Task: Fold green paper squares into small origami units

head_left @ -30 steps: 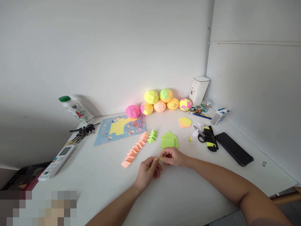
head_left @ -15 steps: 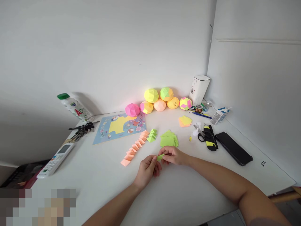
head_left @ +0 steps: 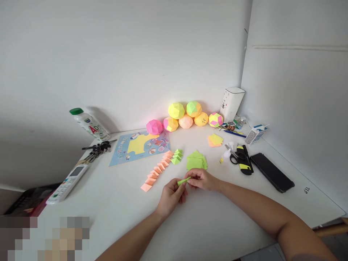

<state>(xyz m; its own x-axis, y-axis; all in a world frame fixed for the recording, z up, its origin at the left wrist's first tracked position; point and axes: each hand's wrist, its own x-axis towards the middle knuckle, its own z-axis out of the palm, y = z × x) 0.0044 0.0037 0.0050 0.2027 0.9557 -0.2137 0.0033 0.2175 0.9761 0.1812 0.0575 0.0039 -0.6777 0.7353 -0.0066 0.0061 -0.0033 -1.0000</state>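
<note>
A small folded green paper [head_left: 183,181] is pinched between my two hands, just above the table. My left hand [head_left: 172,195] grips its left end between thumb and fingers. At its right end, the fingertips of my right hand [head_left: 201,179] are closed on it. Right behind my hands lies a loose pile of flat green paper sheets [head_left: 195,161]. A short row of folded green pieces [head_left: 177,156] stands left of the pile. Beside that, a longer slanting row of folded peach pieces [head_left: 157,170] runs toward the front left.
Faceted paper balls [head_left: 186,121] are stacked against the wall. Scissors [head_left: 236,156], a yellow-black cutter [head_left: 244,163] and a black phone [head_left: 272,172] lie to the right. A remote control [head_left: 67,183], keys [head_left: 99,148], a bottle [head_left: 91,125] and a blue picture board [head_left: 116,156] occupy the left.
The green paper has turned and now looks narrower, with more of it showing above my left thumb. Both hands keep hold of it. The view has shifted slightly.
</note>
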